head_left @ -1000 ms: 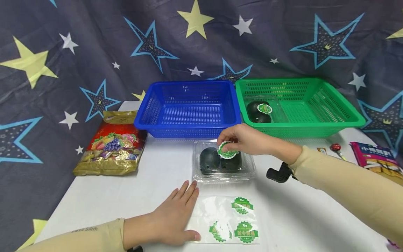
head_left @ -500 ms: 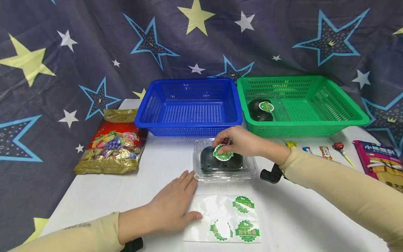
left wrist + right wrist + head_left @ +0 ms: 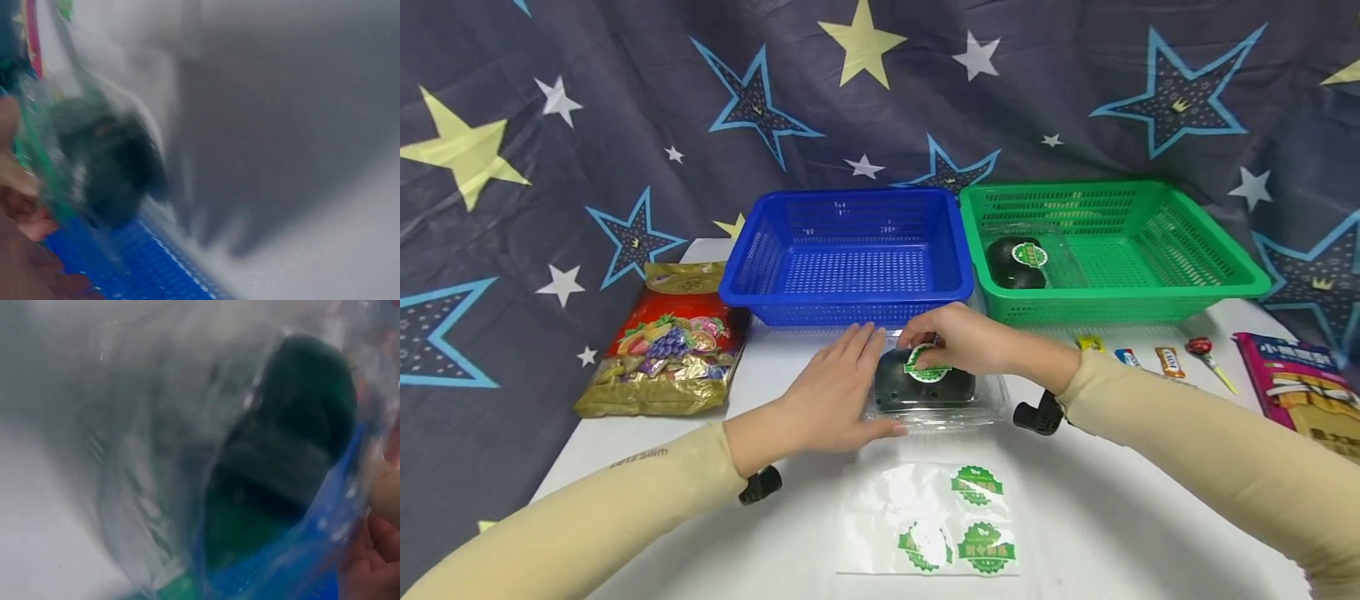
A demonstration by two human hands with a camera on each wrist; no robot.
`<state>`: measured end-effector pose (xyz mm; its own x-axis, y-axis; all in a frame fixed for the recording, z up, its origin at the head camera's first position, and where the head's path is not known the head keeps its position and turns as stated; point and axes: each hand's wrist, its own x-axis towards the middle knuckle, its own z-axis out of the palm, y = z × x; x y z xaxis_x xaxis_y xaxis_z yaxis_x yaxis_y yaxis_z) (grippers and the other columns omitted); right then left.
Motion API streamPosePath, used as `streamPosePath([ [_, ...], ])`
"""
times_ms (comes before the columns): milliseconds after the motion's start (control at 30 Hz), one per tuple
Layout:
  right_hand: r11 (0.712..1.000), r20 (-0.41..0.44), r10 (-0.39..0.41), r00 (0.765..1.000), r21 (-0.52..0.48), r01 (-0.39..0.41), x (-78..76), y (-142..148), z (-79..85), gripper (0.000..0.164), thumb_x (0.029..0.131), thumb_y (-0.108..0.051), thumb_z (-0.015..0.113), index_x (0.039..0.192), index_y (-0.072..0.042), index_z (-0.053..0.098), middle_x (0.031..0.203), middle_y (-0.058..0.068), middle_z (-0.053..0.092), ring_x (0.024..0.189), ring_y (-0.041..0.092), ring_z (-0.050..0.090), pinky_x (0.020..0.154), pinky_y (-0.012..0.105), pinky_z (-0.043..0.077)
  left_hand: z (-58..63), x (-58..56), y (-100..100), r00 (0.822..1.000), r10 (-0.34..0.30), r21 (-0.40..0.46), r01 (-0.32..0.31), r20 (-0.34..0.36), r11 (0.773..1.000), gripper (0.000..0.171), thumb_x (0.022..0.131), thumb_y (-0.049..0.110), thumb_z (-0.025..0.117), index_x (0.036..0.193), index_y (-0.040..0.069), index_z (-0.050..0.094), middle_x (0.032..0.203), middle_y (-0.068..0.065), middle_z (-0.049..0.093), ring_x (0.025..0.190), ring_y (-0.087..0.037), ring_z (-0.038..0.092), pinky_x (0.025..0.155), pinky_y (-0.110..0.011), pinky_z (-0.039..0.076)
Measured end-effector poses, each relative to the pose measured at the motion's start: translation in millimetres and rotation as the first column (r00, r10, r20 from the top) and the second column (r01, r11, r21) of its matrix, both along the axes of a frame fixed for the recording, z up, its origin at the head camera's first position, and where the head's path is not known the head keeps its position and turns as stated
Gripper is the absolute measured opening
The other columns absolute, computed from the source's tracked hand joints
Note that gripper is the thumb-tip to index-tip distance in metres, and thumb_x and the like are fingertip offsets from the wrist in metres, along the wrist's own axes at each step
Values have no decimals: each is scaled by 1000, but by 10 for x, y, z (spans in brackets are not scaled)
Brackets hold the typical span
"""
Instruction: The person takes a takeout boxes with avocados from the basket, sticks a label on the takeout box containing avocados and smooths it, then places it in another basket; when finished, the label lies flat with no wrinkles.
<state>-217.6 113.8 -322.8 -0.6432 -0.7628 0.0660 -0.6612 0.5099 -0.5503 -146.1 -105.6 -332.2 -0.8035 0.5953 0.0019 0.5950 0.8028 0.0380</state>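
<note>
A clear plastic clamshell box [image 3: 988,408] holds dark green-black rounded pieces [image 3: 897,392]. Over its lid, my right hand [image 3: 964,340] pinches a round green-and-white sticker [image 3: 927,367] at its upper edge, with the thumb across its face. My left hand [image 3: 831,392] lies flat with straight fingers along the box's left side, fingertips at the far left corner and thumb by the near edge. In the blurred left wrist view the dark pieces [image 3: 103,165] show through the plastic, and in the right wrist view the clear box [image 3: 144,462] fills much of the picture.
A sticker sheet [image 3: 880,521] lies nearer. Behind stand a blue basket [image 3: 850,298] and a green basket [image 3: 1120,295] holding another labelled box [image 3: 1063,258]. A red-gold candy bag [image 3: 662,350] is left; small candies, a lollipop [image 3: 1201,347] and a purple packet [image 3: 1292,375] lie right.
My left hand has moved from beside the sticker sheet up to the box's left side. The right hand has shifted slightly left and lowered the sticker onto the lid area.
</note>
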Motion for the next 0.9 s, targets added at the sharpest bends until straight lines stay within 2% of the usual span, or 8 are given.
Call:
streamPosePath([
  [67, 1000, -29, 4, 1000, 11, -4, 0, -15, -13, 30, 79, -7, 77, 108, -6, 69, 93, -2, 68, 80, 10, 60, 68, 22, 53, -45, -71, 21, 1000, -15, -15, 15, 28, 1000, 116, 77, 78, 49, 151, -3, 12, 156, -22, 14, 144, -36, 13, 110, -52, 28],
  [133, 1000, -57, 2, 998, 21, -1, 5, -23, -26, 32, 79, -8, 77, 110, -5, 68, 94, 0, 67, 80, 10, 60, 68, 22, 52, -80, -116, 34, 998, -16, -22, 18, 59, 1000, 119, 76, 80, 48, 151, -3, 10, 158, -21, 8, 144, -35, 8, 111, -53, 25],
  [300, 999, -151, -3, 989, 37, 9, 40, -5, -49, 29, 80, -10, 77, 107, -4, 68, 96, 3, 66, 84, 13, 61, 73, 26, 53, -131, -151, 51, 994, -7, -26, 10, 112, 1000, 121, 75, 82, 46, 151, -4, 8, 158, -21, 1, 144, -36, 6, 111, -55, 23],
  [433, 998, -290, 37, 956, 60, -20, 116, 41, -49, 23, 81, -11, 76, 103, -4, 70, 97, 4, 68, 90, 18, 63, 80, 32, 53, -144, -148, 63, 994, -6, -53, 12, 113, 999, 123, 74, 85, 43, 151, -4, 5, 158, -21, -3, 144, -36, 4, 112, -54, 20],
  [533, 991, -363, 89, 928, 121, -48, 215, 112, -42, 26, 85, -14, 72, 109, -4, 70, 107, 6, 69, 103, 22, 62, 90, 36, 50, -147, -144, 75, 994, -5, -66, 12, 109, 998, 124, 74, 85, 43, 151, -4, 4, 157, -21, -4, 144, -36, 4, 113, -54, 19],
  [700, 965, -355, 158, 921, 253, -68, 439, 282, -51, 44, 98, -33, 52, 131, -4, 58, 134, 10, 56, 130, 28, 45, 105, 44, 38, -140, -139, 87, 994, 7, -67, 0, 112, 998, 122, 74, 83, 45, 151, -3, 4, 158, -20, -3, 144, -35, 3, 113, -53, 17],
  [767, 958, -352, 178, 919, 274, -81, 523, 338, -64, 49, 100, -37, 47, 136, -3, 53, 139, 11, 51, 134, 29, 40, 107, 45, 35, -136, -138, 89, 993, 12, -74, -3, 114, 997, 122, 75, 83, 44, 151, -3, 3, 158, -20, -3, 144, -35, 2, 114, -53, 17],
  [900, 954, -356, 226, 907, 271, -131, 632, 365, -97, 53, 101, -39, 44, 139, -2, 47, 143, 11, 47, 136, 26, 38, 109, 43, 32, -136, -131, 89, 993, 8, -66, 0, 121, 998, 122, 75, 82, 45, 151, -3, 2, 158, -21, -3, 144, -35, 0, 113, -53, 17],
])
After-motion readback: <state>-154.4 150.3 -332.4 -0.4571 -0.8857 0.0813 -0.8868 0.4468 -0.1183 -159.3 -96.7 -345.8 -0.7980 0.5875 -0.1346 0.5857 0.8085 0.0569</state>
